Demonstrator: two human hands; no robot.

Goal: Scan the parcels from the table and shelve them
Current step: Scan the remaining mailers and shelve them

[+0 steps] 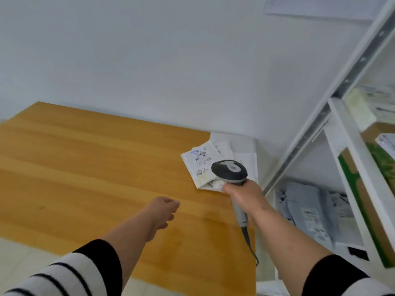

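Note:
A white parcel (201, 165) with a barcode label lies at the far right corner of the wooden table (85, 167), on top of other flat white parcels (243, 157). My right hand (243, 195) grips a grey and black barcode scanner (229, 171), whose head hangs just above the labelled parcel. Over the table's middle my left hand (164, 210) hovers with its fingers loosely curled, holding nothing, a short way left of the parcels.
A white metal shelf unit (346, 133) stands to the right of the table. On it lie a grey mailer bag (307, 206), cardboard boxes with green print (363, 201) and more parcels higher up. The scanner's cable (248, 238) trails over the table's right edge.

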